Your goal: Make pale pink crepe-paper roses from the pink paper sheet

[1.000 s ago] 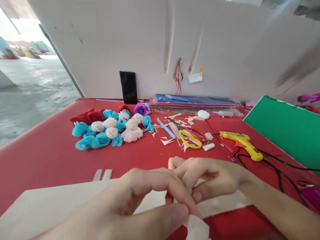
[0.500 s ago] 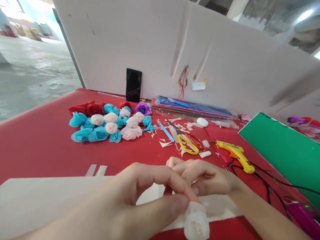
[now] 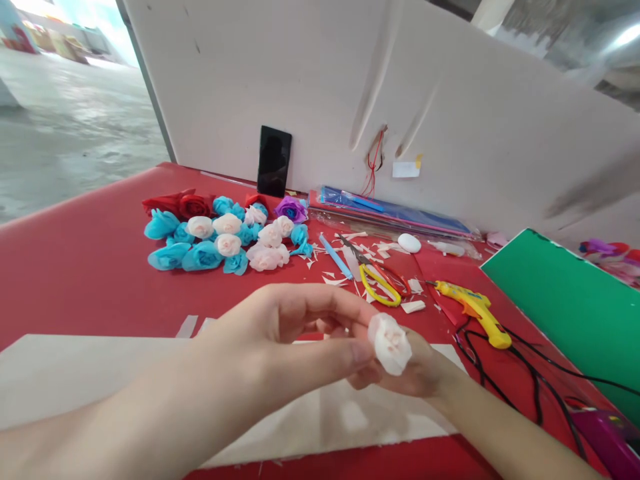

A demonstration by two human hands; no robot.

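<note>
A small white paper rose (image 3: pixel 391 345) is pinched between the thumb and forefinger of my left hand (image 3: pixel 300 340), its face turned toward me. Behind the rose is my right hand (image 3: pixel 407 373), with its fingers curled close to the left fingertips. Most of those fingers are hidden, so whether they grip the flower's back cannot be made out. Below both hands a sheet of pale paper (image 3: pixel 320 420) lies on the red table (image 3: pixel 75 267).
Finished blue, white, red and purple paper flowers (image 3: pixel 229 245) lie at the left back. Yellow-and-red-handled scissors (image 3: pixel 380 285) rest among paper scraps. A yellow glue gun (image 3: pixel 475 307) with black cords lies right, beside a green board (image 3: pixel 570 300). A phone (image 3: pixel 274 161) leans on the wall.
Both hands have risen with the white rose, from the near table edge to above the pale paper. The rose now faces me more fully. The view has shifted slightly.
</note>
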